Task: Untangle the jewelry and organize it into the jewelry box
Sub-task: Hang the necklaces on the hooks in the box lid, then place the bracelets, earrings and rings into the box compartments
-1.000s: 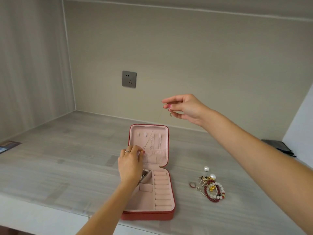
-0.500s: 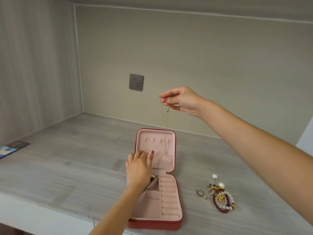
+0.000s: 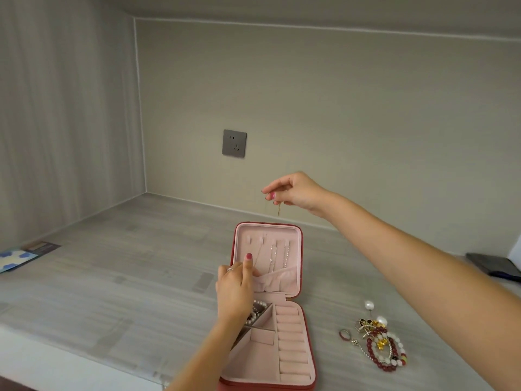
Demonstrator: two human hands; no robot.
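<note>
The right hand pinches a thin gold necklace high above the open jewelry box, and the chain seems to run down to the lid, where the left hand holds its lower part with curled fingers near the pocket. I judge the step is hanging this necklace in the lid. Next it needs a slow lowering onto a free hook, while the tangled pile waits on the table, right of the box.

The jewelry box is red outside with a pale pink lining. The bench shows grey wood grain. The tangled beads are dark red, white and gold. The wall socket is dark grey.
</note>
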